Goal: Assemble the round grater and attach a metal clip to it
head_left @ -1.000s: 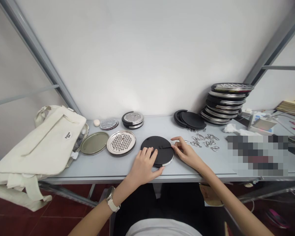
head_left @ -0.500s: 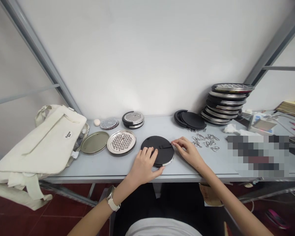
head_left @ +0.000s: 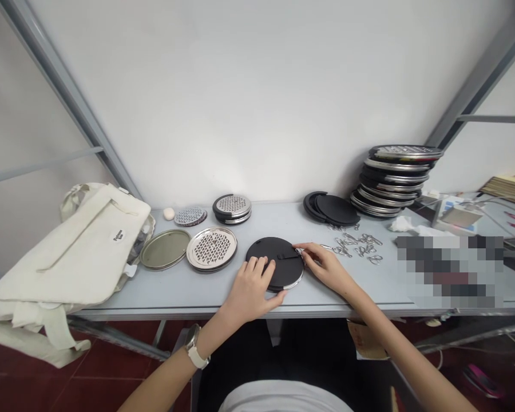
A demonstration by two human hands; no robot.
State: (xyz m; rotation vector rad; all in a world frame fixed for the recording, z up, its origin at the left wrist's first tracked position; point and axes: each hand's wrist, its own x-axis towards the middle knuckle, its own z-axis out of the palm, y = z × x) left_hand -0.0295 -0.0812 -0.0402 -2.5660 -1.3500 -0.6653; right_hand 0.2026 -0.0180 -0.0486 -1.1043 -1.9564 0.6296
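Observation:
A round black disc (head_left: 278,249) with a silver rim along its lower right lies on the table at the front. My left hand (head_left: 251,289) grips it, fingers resting on top and the thumb against its near edge. Toward the right edge of the disc's face runs a short black strap (head_left: 288,256). My right hand (head_left: 324,266) is closed at that edge, thumb and index finger pinching a small silver metal clip (head_left: 299,252) by the strap's end; the fingers partly hide it. Several loose silver clips (head_left: 364,250) are scattered right of my right hand.
Discs with perforated metal faces (head_left: 212,249) and a plain olive disc (head_left: 165,249) lie to the left, beside a cream bag (head_left: 81,246). Black round pieces (head_left: 337,210) and a tall stack of discs (head_left: 395,180) stand at the back right. A blurred patch covers the right side.
My right hand's fingers have shifted slightly left, with the index finger now over the disc's right edge. My left hand and the disc stay in place.

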